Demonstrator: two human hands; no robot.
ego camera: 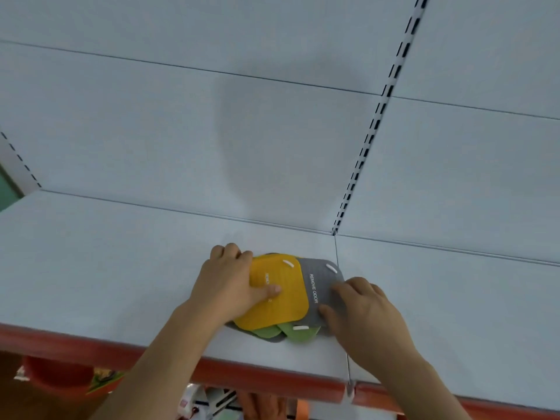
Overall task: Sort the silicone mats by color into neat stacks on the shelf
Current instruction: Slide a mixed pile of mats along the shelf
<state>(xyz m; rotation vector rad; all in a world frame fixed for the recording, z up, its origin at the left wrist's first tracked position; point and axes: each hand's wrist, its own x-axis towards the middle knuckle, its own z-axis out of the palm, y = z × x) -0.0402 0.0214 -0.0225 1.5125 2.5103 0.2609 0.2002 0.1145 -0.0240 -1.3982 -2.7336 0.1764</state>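
A mixed pile of silicone mats lies near the front of the pale blue shelf. A yellow mat is on top, a grey mat printed "REMOVE ODOR" pokes out to its right, and green mats show underneath at the front. My left hand grips the yellow mat's left edge, thumb on top and fingers curled over its far edge. My right hand pinches the grey mat's right edge between thumb and fingers.
The shelf has a red front lip and a seam beside the pile. A slotted upright runs up the back panel. Red and orange goods show on the level below.
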